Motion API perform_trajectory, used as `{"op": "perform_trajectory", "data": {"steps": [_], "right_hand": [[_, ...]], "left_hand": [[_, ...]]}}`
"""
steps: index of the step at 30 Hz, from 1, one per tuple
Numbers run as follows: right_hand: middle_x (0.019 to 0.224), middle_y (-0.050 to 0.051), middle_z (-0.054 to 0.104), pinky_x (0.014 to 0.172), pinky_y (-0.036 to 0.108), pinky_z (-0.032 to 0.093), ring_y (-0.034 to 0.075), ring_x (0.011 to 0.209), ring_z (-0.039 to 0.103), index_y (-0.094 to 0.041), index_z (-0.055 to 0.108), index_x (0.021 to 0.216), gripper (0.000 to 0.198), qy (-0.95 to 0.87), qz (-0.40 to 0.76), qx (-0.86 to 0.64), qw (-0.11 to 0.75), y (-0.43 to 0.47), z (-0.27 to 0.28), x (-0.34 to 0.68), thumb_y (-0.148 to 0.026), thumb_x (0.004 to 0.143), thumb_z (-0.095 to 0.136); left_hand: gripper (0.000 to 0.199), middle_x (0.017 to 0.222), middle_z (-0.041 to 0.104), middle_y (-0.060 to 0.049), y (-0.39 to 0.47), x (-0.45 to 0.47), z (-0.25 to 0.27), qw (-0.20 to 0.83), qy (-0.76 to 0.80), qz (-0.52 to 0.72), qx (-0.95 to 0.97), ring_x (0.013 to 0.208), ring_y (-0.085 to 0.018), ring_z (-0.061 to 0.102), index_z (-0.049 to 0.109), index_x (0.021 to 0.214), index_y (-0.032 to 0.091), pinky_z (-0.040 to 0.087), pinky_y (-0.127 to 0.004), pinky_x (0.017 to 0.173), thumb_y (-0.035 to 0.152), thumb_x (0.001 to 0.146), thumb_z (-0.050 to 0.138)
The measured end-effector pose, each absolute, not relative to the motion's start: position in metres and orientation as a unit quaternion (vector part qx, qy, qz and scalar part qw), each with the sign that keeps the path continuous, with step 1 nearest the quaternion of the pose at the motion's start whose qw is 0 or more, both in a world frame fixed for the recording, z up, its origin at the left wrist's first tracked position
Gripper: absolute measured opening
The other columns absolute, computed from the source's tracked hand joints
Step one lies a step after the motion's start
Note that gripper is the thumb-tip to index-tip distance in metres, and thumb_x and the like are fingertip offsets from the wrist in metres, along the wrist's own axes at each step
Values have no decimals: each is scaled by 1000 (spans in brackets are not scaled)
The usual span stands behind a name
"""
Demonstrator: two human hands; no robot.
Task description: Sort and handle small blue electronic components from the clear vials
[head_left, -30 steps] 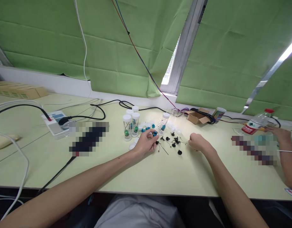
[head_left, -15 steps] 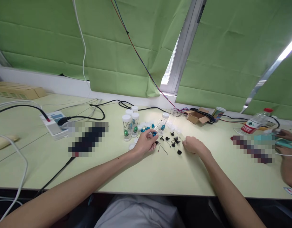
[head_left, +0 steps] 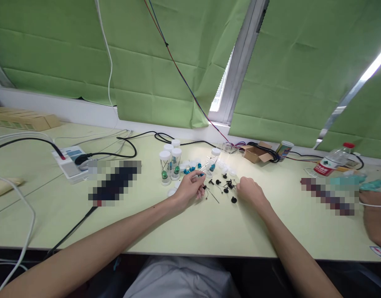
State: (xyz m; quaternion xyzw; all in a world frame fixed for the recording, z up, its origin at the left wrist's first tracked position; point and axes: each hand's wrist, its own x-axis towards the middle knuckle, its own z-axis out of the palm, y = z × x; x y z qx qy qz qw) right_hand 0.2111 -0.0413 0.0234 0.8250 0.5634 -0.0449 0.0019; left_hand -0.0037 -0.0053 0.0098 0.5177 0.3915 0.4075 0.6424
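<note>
My left hand (head_left: 189, 186) is closed, thumb and fingers curled together. A thin pale rod pokes out below its fingers; what else they hold is hidden. Blue pieces (head_left: 192, 169) and white caps lie just beyond it. My right hand (head_left: 250, 189) rests on the table with fingers bunched; any item in them is too small to make out. Between the hands are scattered several small black disc-headed parts (head_left: 234, 200) and thin metal rods (head_left: 214, 195). Capped clear tubes with green beads (head_left: 164, 174) stand behind the left hand. Another capped tube (head_left: 215, 152) holds a blue piece.
A blurred dark device (head_left: 116, 182) and a white power strip (head_left: 73, 163) lie left. At the back sit an open cardboard box (head_left: 255, 154) and a can (head_left: 285, 150). Rightward are a bottle (head_left: 329, 162), a blurred dark-red object (head_left: 327, 196) and another person's gloved hand (head_left: 370, 185).
My right hand has shifted slightly left, toward the black parts. My left hand stays nearly in place. The other person's hand at the right edge has moved.
</note>
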Motion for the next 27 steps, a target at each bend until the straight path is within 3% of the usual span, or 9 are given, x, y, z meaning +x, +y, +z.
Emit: {"op": "perform_trajectory", "data": {"steps": [4,10,16,27], "right_hand": [[81,13,63,53,29,34,24,72,62,-18,50,73,19,595,-40,794,-118,-48,38,201,-19,88,40],[58,-1,57,52,24,39,13,52,56,-20,46,70,17,689,-293,592,-298,-48,56,167,-23,86,42],[55,-2,56,47,23,35,12,49,52,-20,46,67,21,713,-304,563,-287,-25,57,150,-27,87,46],[53,-3,54,56,25,37,13,52,49,-21,46,67,26,751,-239,532,-311,-16,39,142,-29,92,44]], "left_hand": [[17,61,54,3,-6,-4,11,669,385,401,492,41,-6,48,58,89,17,30,-17,35,34,88,63],[21,62,52,3,-6,-5,11,692,365,394,482,36,-2,37,58,86,17,18,-16,32,37,90,60],[21,64,51,3,-3,-6,8,705,364,397,462,37,-2,34,55,86,17,16,-16,33,37,90,61],[20,62,43,5,8,-6,-1,755,319,414,395,38,0,29,54,82,14,16,-14,34,31,89,63]]}}
